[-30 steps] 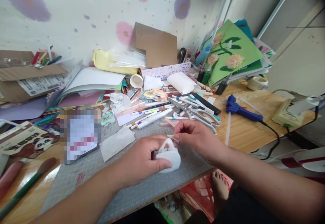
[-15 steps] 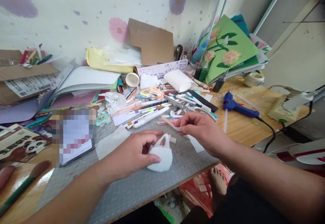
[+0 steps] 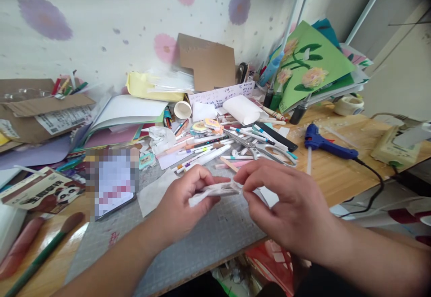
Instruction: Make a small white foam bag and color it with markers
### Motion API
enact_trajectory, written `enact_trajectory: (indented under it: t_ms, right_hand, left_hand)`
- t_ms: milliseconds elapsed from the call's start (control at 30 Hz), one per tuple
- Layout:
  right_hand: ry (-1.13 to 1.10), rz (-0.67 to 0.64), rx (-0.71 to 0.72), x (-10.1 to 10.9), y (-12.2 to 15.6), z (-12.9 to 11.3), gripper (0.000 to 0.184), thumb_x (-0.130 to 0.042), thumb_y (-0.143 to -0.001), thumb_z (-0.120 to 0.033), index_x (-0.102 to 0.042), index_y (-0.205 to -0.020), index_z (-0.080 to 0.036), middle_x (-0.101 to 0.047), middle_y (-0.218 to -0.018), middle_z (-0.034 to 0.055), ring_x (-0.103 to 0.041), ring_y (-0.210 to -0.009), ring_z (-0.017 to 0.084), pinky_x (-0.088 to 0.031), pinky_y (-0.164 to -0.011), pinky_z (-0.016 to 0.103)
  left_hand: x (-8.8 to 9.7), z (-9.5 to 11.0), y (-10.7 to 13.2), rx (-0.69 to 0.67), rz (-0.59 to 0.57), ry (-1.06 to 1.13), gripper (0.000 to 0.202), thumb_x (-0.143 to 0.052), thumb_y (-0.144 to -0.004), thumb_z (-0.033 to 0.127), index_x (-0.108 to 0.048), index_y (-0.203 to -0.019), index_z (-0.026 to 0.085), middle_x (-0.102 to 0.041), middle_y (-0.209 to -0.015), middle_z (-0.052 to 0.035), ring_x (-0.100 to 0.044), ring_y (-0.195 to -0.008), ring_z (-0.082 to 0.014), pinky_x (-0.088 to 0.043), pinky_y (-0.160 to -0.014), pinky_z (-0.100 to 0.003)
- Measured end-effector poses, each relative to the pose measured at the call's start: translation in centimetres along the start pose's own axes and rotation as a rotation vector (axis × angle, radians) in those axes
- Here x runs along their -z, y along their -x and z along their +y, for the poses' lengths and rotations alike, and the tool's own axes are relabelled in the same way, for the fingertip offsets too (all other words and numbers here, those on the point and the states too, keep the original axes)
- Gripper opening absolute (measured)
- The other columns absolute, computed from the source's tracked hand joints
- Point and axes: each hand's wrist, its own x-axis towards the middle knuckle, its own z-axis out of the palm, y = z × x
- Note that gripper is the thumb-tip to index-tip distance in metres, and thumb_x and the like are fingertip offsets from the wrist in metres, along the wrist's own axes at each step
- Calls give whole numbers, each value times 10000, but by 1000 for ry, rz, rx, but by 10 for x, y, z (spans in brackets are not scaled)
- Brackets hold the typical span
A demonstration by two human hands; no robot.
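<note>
White pouch [image 3: 222,190] pinched in left hand [image 3: 183,203]; right hand [image 3: 286,194] just beyond that grip, its hold indeterminable.

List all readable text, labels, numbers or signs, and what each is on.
"4:00": handwritten, on the paper strip; its other writing is too small.
Panda pack: large dark characters, too blurred to quote.
Box label: too small.
Phone: pixelated.
Mat: red print, too blurred.
Green card: corner marks, unreadable.

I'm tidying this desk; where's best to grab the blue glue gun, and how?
Probably the handle, from the right: the blue glue gun lies with handle stretching rightward, clear of the white stick jutting toward you. Mind the cord at the handle's end.
</note>
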Motion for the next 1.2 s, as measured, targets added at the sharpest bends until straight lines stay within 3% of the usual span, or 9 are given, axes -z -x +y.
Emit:
enact_trajectory:
  t_ms: [200, 500, 733, 900, 1200]
  right_hand:
    - [137, -8, 73, -7, 1, -3, 237, -529, -729, -1, -485, -724, -234, -668, -829, 43, -639, -794, 190, -516, -736, 324]
    - [180, -45, 129, -10, 1, -6, 218, -529, -734, -12, -516, -733, -230, -671, -782, 45, -644, -767, 200, -518, -699, 328]
    - [178, -92, 78, -10, 0, -7, 199, -528, -734, -19, -552, -731, -216, -666, -751, 57, -635, -723, 205, -514, -686, 339]
    - [150, -65, 115, -13, 2, -8, 199, -528, -725, 8, -571, -712, -186, -674, -776, 63, -629, -726, 192, -509, -679, 319]
    - [90, -79, 167, -8, -6, -4, 162, -569, -733, -1, -592, -791, -150, -664, -770, 61, -614, -751, 187, -491, -698, 315]
  left_hand:
    - [-3, 1, 3, -37, 1, 12, 169, -570, -858, 248, -401, -851, 242, -698, -1167, -47, -660, -1044, -186, -503, -858, -300]
    - [-3, -3, 6, -75, 71, -80, 147, -557, -861, 298, -419, -874, 247, -687, -1199, -66, -669, -1048, -216, -519, -864, -331]
    - [-7, -8, 9, -91, 150, -160, 131, -561, -872, 299, -438, -899, 262, -695, -1187, -45, -681, -1024, -203, -524, -860, -321]
    - [-8, -8, 10, -134, 222, -159, 109, -559, -870, 263, -451, -886, 257, -715, -1145, -44, -691, -1003, -192, -533, -825, -294]
    - [-6, -4, 8, -175, 194, -141, 106, -579, -870, 245, -477, -897, 247, -734, -1095, -33, -708, -938, -166, -532, -785, -252]
